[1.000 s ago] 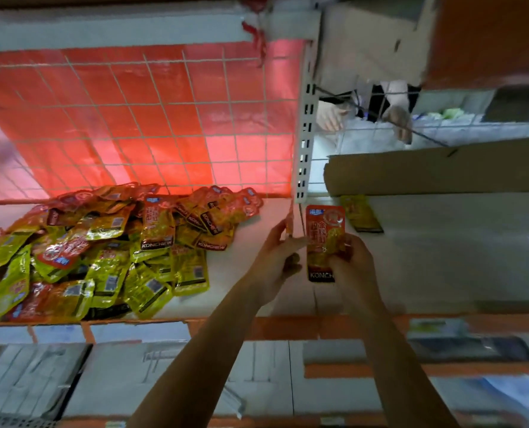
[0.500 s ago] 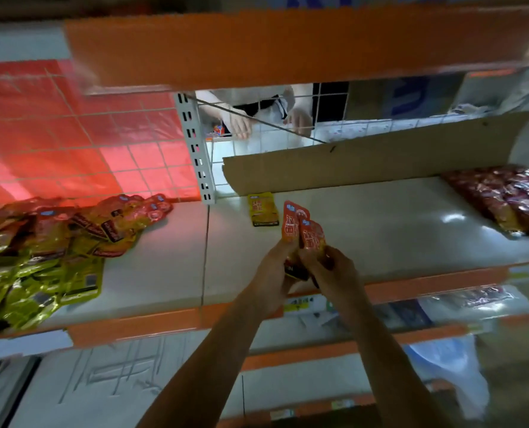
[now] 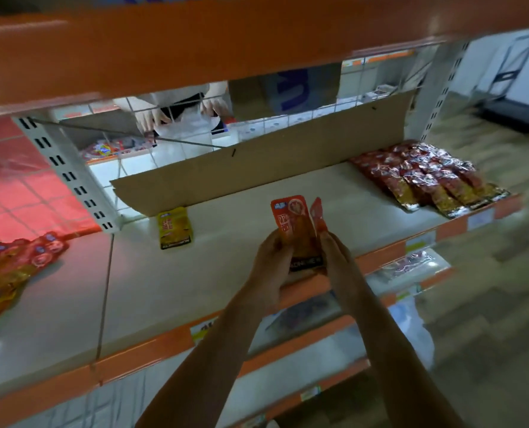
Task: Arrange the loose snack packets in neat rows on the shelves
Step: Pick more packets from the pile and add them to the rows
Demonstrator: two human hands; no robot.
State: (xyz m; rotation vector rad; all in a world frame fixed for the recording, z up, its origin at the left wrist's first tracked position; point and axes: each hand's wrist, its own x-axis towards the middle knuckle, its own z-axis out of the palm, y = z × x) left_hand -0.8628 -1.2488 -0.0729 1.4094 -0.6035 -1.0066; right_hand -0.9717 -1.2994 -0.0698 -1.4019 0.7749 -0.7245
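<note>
The left hand (image 3: 270,261) and right hand (image 3: 337,257) are together, fingers curled round the lower end of an orange packet (image 3: 291,225) held upright, face toward the camera. A second packet (image 3: 317,211) stands edge-on against it on the right-hand side. Both packets are glossy foil with rounded top corners and a black band at the bottom.

The hands are above the front of the shelf (image 3: 164,288), a smooth pale board with an orange front lip. On the shelf:
- a yellow packet (image 3: 175,227), flat, near the slotted white upright (image 3: 68,174);
- a loose heap (image 3: 13,267) of red and yellow packets, far left;
- dark red packets (image 3: 427,174) in overlapping rows, far right.

A cardboard strip (image 3: 257,171) leans against the wire grid (image 3: 287,125) at the back.
</note>
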